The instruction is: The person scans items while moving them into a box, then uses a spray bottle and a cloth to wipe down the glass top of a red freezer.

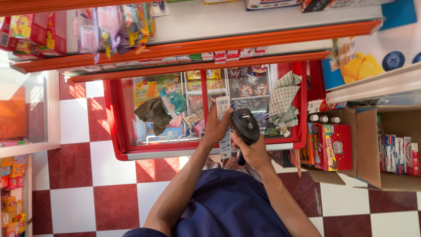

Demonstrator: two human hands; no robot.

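Note:
My left hand (214, 130) holds a long, thin white packet (223, 106) upright over the glass lid of a red chest freezer (115, 119). My right hand (253, 154) grips a black handheld barcode scanner (245, 125) by its handle. The scanner's head sits right beside the packet, almost touching it. Both forearms come up from the bottom of the view, above my blue garment (228, 206).
Packaged items, a dark cloth (153, 113) and a checked cloth (284, 98) show in or on the freezer. An open cardboard box (368, 151) and red cartons (335, 147) stand at the right. Orange-edged shelves (210, 44) of goods run above. The floor is red-and-white checked tile (92, 184).

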